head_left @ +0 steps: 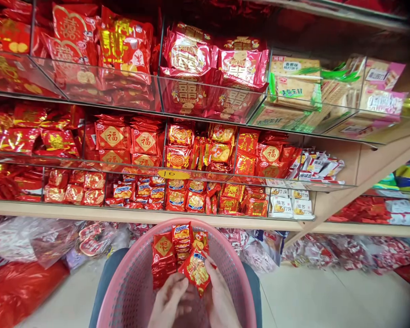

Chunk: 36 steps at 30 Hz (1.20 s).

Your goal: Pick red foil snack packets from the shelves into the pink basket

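One red-and-gold snack packet (197,269) was pinched at its right edge by the right hand (222,291) within the rim of a pink perforated basket (126,282) at 6 o'clock. The left hand (171,296) curled loosely at the packet's 7 o'clock, its grip impossible to tell. Red wrapped packets (164,253) sat toward 10 o'clock; stocked shelves (71,212) with a yellow "10" tag (174,175) rose at 12.

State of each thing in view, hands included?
Right hand: gripping red-gold packet
Left hand: partly curled beside it, contact unclear
Red-gold packet: held, tilted
Pink basket: upright, partly filled
Basket packets: stacked
Yellow tag: on shelf front
Green-edged packs: stacked on upper shelf
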Each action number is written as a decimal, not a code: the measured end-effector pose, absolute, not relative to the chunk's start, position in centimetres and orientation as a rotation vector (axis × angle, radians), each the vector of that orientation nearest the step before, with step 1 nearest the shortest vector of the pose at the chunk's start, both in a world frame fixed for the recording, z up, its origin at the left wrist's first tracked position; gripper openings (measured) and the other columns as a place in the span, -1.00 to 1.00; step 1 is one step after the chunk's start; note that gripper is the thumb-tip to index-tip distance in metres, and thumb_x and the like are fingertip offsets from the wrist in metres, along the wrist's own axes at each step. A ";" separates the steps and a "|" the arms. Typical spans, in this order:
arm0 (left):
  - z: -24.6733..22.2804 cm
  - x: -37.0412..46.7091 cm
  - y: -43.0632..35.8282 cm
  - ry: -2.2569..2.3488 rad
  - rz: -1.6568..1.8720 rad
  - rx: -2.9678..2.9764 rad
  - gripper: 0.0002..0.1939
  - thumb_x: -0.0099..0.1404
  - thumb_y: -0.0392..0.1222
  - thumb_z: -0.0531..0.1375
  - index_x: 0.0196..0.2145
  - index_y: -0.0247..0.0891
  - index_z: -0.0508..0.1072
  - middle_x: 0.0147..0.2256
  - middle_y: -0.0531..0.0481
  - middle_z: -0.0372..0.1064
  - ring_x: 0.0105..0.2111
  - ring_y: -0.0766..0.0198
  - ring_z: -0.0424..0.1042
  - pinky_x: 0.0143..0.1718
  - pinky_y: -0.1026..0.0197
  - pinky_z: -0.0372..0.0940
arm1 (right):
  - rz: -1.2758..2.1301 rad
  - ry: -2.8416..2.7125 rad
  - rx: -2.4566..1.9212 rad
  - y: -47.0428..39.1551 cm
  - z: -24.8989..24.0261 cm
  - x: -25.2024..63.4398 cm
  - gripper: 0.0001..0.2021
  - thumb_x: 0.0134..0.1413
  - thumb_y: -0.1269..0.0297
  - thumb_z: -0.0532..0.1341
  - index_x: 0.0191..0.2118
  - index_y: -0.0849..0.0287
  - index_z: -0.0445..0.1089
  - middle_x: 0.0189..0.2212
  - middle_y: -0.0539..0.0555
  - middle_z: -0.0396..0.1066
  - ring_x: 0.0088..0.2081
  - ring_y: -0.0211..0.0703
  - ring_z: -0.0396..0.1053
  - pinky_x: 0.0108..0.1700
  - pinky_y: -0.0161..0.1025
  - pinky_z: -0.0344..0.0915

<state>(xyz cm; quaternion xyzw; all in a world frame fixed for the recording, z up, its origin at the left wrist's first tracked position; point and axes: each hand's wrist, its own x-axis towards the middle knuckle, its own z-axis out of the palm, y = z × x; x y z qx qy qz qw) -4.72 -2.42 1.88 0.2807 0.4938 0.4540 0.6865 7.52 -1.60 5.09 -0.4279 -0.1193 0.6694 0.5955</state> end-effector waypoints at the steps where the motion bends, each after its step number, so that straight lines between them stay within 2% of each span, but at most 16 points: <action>1: 1.9 -4.3 -2.7 1.090 0.987 0.564 -0.50 -0.08 0.19 0.33 -0.30 -0.23 0.44 -0.43 -0.04 0.48 -0.43 0.23 0.46 -0.44 0.25 0.35 | 1.556 -0.303 -1.005 -1.8 4.8 7.4 -0.55 -0.12 0.10 0.31 -0.04 0.00 0.38 -0.01 0.00 0.44 0.06 -0.09 0.32 -0.01 -0.20 0.32; 3: 2.0 -3.7 -3.3 1.050 0.960 0.521 -0.53 -0.10 0.14 0.37 -0.31 -0.21 0.46 -0.37 -0.04 0.50 -0.40 0.26 0.47 -0.41 0.28 0.32 | 1.567 -0.382 -1.000 -2.2 4.2 7.3 -0.54 -0.10 0.09 0.30 -0.01 0.00 0.36 0.00 0.01 0.43 0.05 -0.07 0.33 0.00 -0.17 0.31; 8: 1.6 -3.3 -3.7 1.071 0.949 0.508 -0.40 -0.19 0.16 0.39 -0.18 -0.14 0.46 -0.25 -0.04 0.50 -0.36 0.20 0.48 -0.33 0.21 0.34 | 1.544 -0.587 -1.028 -3.0 2.9 8.4 -0.53 -0.13 0.15 0.35 -0.03 0.09 0.36 0.02 0.10 0.41 0.05 -0.02 0.33 0.07 -0.13 0.25; 11: 1.6 -4.3 -3.1 1.073 0.923 0.696 -0.52 -0.06 0.14 0.34 -0.24 -0.19 0.45 -0.30 -0.03 0.47 -0.40 0.23 0.43 -0.40 0.22 0.33 | 1.563 -0.575 -0.987 -3.3 2.4 9.1 -0.50 -0.17 0.19 0.38 -0.02 0.07 0.34 -0.04 0.11 0.46 0.02 0.00 0.36 0.07 -0.08 0.25; 14: 2.6 -5.8 -1.9 0.991 0.926 1.029 -0.67 0.05 0.06 0.30 -0.35 -0.26 0.46 -0.39 -0.01 0.43 -0.39 0.26 0.37 -0.32 0.23 0.30 | 1.578 -0.525 -0.967 -3.6 2.2 9.3 -0.45 -0.24 0.20 0.41 -0.03 0.05 0.32 -0.10 0.10 0.49 -0.02 0.01 0.40 0.03 -0.07 0.28; 17: 4.0 -7.2 -1.0 0.906 0.800 1.200 -0.72 0.11 -0.01 0.26 -0.32 -0.29 0.48 -0.37 -0.01 0.44 -0.34 0.25 0.36 -0.23 0.21 0.27 | 1.649 -0.586 -0.976 -3.8 1.9 9.4 -0.47 -0.23 0.18 0.41 -0.04 0.05 0.34 -0.09 0.08 0.49 -0.07 -0.03 0.42 -0.04 -0.12 0.31; 20: 4.6 -8.2 -0.8 0.952 0.623 1.262 -0.69 0.10 -0.03 0.26 -0.29 -0.31 0.48 -0.38 -0.02 0.43 -0.36 0.24 0.36 -0.31 0.24 0.25 | 1.772 -0.768 -0.992 -4.2 1.0 9.6 -0.57 -0.21 0.16 0.40 -0.14 0.14 0.40 -0.25 0.08 0.54 -0.23 -0.11 0.46 -0.15 -0.19 0.32; 23: 3.8 -9.0 -1.0 1.088 0.585 1.311 -0.63 0.10 0.02 0.23 -0.23 -0.31 0.46 -0.36 -0.02 0.42 -0.33 0.22 0.37 -0.30 0.23 0.26 | 1.889 -0.818 -1.118 -4.5 0.1 9.8 -0.61 -0.24 0.11 0.40 -0.24 0.18 0.42 -0.36 0.06 0.54 -0.37 -0.22 0.46 -0.36 -0.31 0.30; 26: 2.5 -10.0 -1.4 1.244 0.596 1.350 -0.59 0.15 0.08 0.14 -0.17 -0.27 0.42 -0.28 -0.04 0.44 -0.22 0.17 0.39 -0.18 0.20 0.28 | 1.874 -0.710 -1.309 -4.1 -0.4 10.1 -0.59 -0.25 0.08 0.40 -0.26 0.19 0.39 -0.35 0.04 0.53 -0.44 -0.28 0.43 -0.52 -0.40 0.21; 30: 1.6 -11.4 -1.7 1.348 0.572 1.395 -0.52 0.18 0.12 0.07 -0.10 -0.29 0.37 -0.22 -0.08 0.46 -0.17 0.16 0.42 -0.11 0.19 0.28 | 1.830 -0.593 -1.464 -2.7 -1.3 10.7 -0.60 -0.30 0.14 0.40 -0.30 0.20 0.34 -0.39 0.04 0.53 -0.43 -0.24 0.45 -0.47 -0.38 0.24; 36: 1.0 -12.6 -2.2 1.427 0.404 1.556 -0.57 0.25 0.08 0.00 -0.13 -0.27 0.41 -0.19 -0.07 0.48 -0.16 0.18 0.44 -0.13 0.22 0.30 | 1.856 -0.499 -1.648 -1.6 -3.8 11.1 -0.67 -0.30 0.21 0.36 -0.34 0.14 0.29 -0.43 0.08 0.52 -0.38 -0.11 0.49 -0.45 -0.31 0.27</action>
